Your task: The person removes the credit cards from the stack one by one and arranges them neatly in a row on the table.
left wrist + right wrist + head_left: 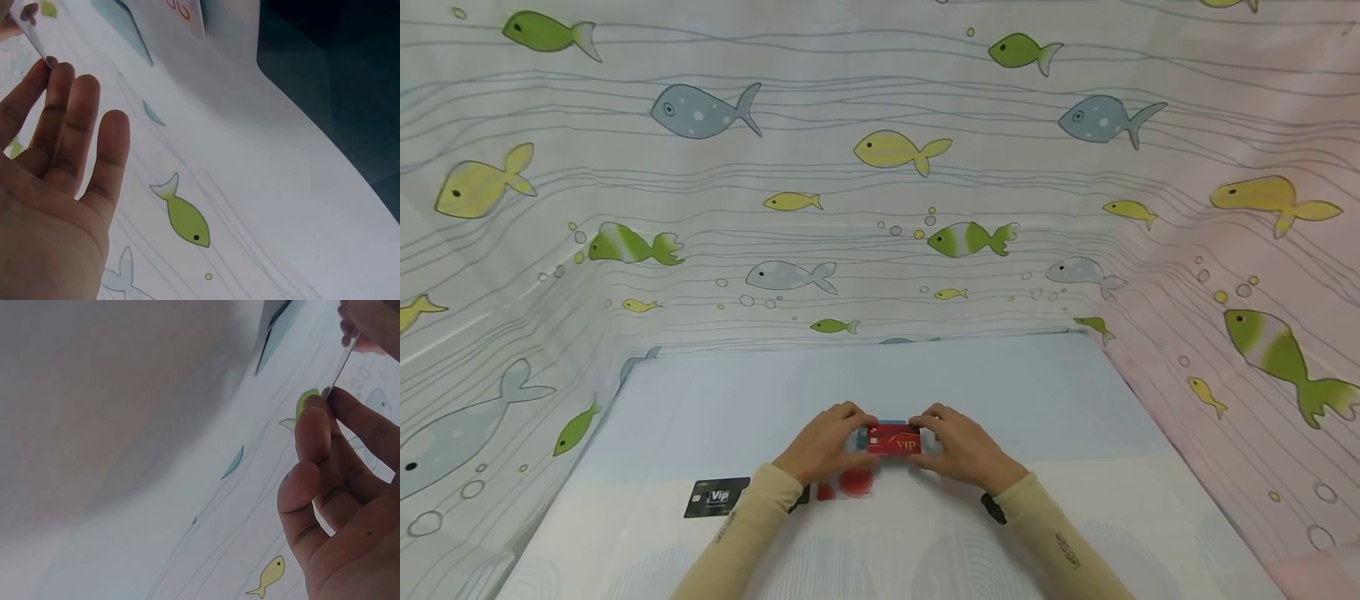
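Observation:
Both hands hold a red card with gold "VIP" lettering and a chip, its face toward the head camera. The left hand pinches its left end, and the right hand pinches its right end. Behind it shows part of a teal thing; whether it is held too I cannot tell. Each wrist view catches the card edge-on, as a thin card edge and card edge at the fingertips. The other fingers of the left hand stand nearly straight; those of the right hand bend.
A black "Vip" card lies on the table at the left. Beside the left wrist lies a thing with red circles and a dark edge, partly covered by the sleeve. Fish-print curtain surrounds the table's back and sides.

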Action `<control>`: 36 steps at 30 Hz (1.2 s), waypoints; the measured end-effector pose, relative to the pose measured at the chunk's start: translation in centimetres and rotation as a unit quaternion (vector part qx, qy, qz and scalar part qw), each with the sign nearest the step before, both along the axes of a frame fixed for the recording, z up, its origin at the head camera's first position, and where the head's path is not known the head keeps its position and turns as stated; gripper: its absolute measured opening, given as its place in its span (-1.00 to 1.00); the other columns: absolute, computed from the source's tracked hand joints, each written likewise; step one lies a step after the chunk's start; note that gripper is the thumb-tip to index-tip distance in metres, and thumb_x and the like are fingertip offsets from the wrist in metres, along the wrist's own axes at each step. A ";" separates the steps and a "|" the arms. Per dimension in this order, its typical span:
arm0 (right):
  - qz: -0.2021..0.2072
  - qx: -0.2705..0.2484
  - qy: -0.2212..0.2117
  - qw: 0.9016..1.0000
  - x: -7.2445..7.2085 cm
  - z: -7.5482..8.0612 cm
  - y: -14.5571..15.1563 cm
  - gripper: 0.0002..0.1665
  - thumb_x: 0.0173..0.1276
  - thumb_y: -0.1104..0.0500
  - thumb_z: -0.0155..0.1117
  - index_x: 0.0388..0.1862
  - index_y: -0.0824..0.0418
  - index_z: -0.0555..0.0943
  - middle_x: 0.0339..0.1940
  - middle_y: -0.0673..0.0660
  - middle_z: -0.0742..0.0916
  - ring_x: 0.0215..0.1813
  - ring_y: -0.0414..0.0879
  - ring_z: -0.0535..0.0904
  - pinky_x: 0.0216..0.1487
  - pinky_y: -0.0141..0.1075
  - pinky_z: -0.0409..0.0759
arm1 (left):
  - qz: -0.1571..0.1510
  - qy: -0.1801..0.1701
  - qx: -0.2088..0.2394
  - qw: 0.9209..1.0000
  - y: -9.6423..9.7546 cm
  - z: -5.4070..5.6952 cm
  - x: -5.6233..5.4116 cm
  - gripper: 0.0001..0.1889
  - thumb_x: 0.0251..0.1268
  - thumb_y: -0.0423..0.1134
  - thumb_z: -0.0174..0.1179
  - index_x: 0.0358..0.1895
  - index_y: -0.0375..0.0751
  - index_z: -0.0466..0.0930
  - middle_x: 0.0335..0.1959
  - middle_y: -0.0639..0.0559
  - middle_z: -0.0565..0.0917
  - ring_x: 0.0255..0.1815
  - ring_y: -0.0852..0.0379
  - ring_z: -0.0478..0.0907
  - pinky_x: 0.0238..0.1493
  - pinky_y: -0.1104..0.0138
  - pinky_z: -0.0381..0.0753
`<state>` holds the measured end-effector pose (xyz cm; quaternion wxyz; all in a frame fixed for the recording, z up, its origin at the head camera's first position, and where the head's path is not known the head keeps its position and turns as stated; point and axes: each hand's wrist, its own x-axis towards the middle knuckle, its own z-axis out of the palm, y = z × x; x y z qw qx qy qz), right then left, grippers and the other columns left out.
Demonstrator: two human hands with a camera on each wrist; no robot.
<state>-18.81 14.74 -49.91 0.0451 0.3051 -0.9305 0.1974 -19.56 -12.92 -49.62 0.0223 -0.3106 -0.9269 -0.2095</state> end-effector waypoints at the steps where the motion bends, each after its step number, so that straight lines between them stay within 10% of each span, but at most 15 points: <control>1: 0.001 -0.006 -0.003 1.000 0.1 0.0 0.1 -0.32 0.21 -0.16 0.54 0.26 0.05 0.63 0.09 -0.03 0.63 -0.09 -0.19 0.56 -0.06 -0.25 0.64 | 0.000 -0.001 0.000 1.000 0.0 0.0 0.1 -0.41 0.15 0.16 0.46 0.23 0.04 0.62 0.05 0.11 0.57 0.04 0.14 0.53 0.11 0.15 0.60; 36: 0.034 0.004 -0.024 0.999 2.0 -1.3 1.6 -0.33 0.16 -0.19 0.56 0.20 0.05 0.66 0.02 -0.05 0.65 0.04 -0.18 0.58 0.14 -0.17 0.61 | 0.002 0.084 -0.066 0.994 2.4 -1.3 3.5 -0.46 0.11 0.17 0.45 0.09 -0.05 0.68 -0.11 0.09 0.59 -0.21 0.14 0.45 -0.20 0.26 0.51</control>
